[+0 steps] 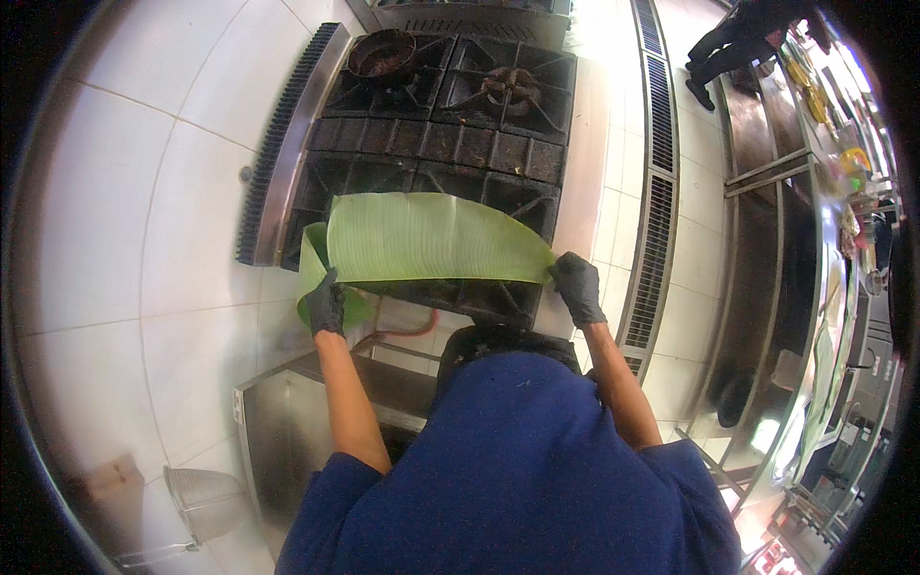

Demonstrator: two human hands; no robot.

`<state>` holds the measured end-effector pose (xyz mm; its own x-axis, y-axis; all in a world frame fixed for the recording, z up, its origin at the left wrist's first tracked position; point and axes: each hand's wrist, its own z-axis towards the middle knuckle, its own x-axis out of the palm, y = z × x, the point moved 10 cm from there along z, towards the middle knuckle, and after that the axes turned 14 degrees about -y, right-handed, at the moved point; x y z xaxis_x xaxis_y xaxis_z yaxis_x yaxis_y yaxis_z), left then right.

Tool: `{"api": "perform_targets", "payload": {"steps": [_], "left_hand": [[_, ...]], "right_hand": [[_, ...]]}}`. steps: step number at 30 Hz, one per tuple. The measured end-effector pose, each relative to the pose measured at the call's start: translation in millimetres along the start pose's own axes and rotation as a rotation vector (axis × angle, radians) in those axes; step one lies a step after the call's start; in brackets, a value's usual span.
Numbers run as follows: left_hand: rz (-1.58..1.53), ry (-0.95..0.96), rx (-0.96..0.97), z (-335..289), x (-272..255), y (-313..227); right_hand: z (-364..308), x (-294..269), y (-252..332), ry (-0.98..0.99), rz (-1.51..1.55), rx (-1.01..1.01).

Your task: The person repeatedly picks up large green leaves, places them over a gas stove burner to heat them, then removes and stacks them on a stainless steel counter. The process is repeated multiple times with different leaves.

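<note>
A long green banana leaf (436, 237) is stretched between my two black-gloved hands, over the near burners of a gas stove (446, 139). My left hand (326, 305) is closed on the leaf's near edge at the left, where the leaf folds over and a loose part hangs down below the stove's edge. At the right, my right hand (577, 289) pinches the leaf's narrow end. Under the leaf the near burners are mostly hidden, and I cannot tell whether a flame is lit there.
A dark pan (381, 56) sits on the far left burner. White tiled wall (192, 206) rises at the left, with a wire strainer (206, 503) low beside it. Right of the stove runs a floor drain grate (659, 182). Beyond it are steel shelves (757, 220) and another person (733, 43).
</note>
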<state>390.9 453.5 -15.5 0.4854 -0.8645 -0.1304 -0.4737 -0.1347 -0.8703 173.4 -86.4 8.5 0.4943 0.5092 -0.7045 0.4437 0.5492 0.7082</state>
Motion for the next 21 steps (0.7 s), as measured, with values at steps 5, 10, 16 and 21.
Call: {"api": "perform_targets", "payload": {"steps": [5,10,16,21], "left_hand": [[-0.093,0.026,-0.070,-3,3,-7],[0.234,0.149,0.231,-10,10,-32],[0.334,0.012,0.110,-24,9,-37],[0.639,-0.067,0.284,-35,11,-58]], "right_hand": [[1,-2,-4,-0.010,0.075,0.067],[0,-6,-5,0.003,0.047,0.109],[0,-7,-13,0.013,0.082,0.158],[-2,-9,-17,0.023,0.089,0.179]]}}
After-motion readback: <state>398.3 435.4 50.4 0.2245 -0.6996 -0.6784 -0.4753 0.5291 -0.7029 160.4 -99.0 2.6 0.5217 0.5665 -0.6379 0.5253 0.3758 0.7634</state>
